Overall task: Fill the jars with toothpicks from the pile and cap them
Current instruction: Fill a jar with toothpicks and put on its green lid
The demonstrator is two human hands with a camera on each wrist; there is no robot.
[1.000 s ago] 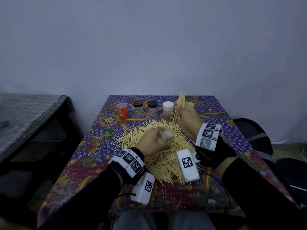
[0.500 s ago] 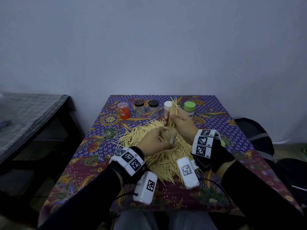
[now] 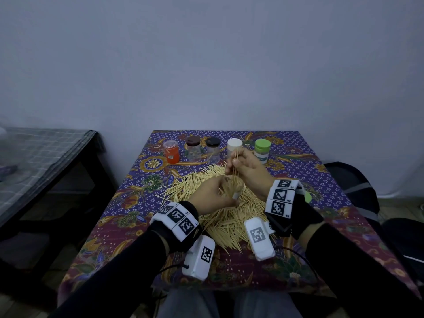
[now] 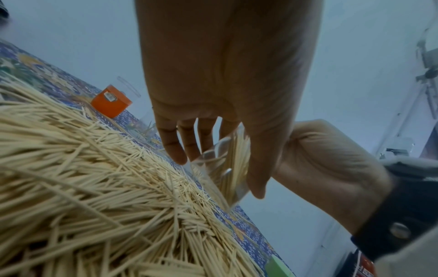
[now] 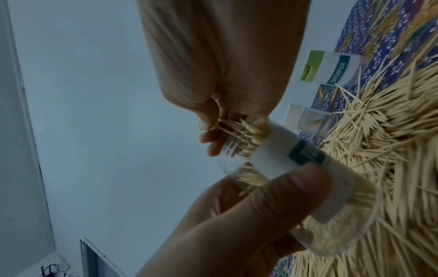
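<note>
My left hand (image 3: 213, 196) grips a clear jar (image 3: 236, 195) with a white label and holds it tilted over the toothpick pile (image 3: 227, 216). The jar (image 5: 272, 155) has no cap and is partly filled with toothpicks. My right hand (image 3: 247, 171) pinches a bundle of toothpicks (image 3: 234, 166) just above the jar's mouth. The bundle's (image 5: 237, 129) lower ends sit inside the mouth. In the left wrist view the fingers and thumb wrap the jar (image 4: 227, 168), with the right hand (image 4: 320, 159) behind it.
Capped jars stand in a row at the table's far edge: orange (image 3: 171, 152), brown-capped (image 3: 192, 146), black-capped (image 3: 213, 148), white-capped (image 3: 234, 145) and green-capped (image 3: 262, 150). A green piece (image 3: 308, 197) lies by my right wrist. A dark bench (image 3: 46, 161) stands left.
My right hand has come down and left with the toothpick bundle, bringing its lower ends into the jar's mouth. The left hand has kept the jar over the pile.
</note>
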